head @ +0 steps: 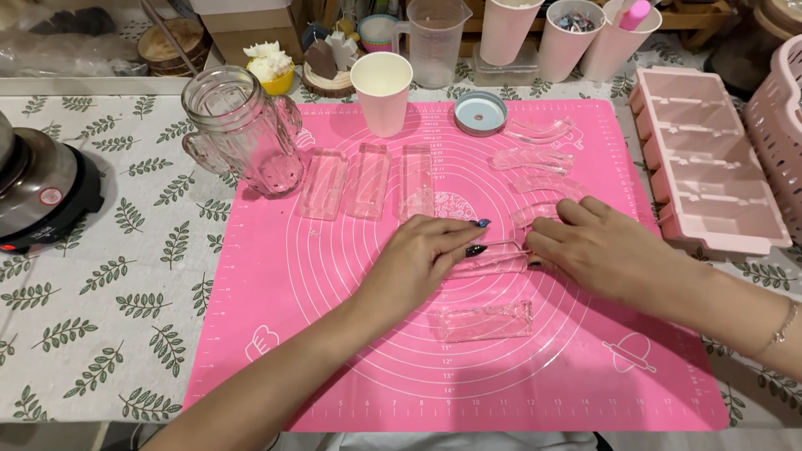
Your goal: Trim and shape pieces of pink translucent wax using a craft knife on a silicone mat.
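Observation:
On the pink silicone mat [334, 334] both my hands meet over a clear rectangular mould piece [493, 260]. My left hand [422, 255] pinches its left end with dark-nailed fingers. My right hand [597, 246] grips its right end. A second clear rectangular piece [484, 321] lies just below them. Three more clear rectangular pieces [368, 179] stand in a row at the mat's upper middle. Several clear curved pieces [535, 159] lie in a column at the upper right.
A clear cactus-shaped glass jar [246, 129] stands at the mat's upper left, a pink paper cup [382, 92] and a round lid [480, 111] behind. A pink compartment tray [710, 159] sits right, a black hot plate [42, 188] left, cups and a measuring jug at the back.

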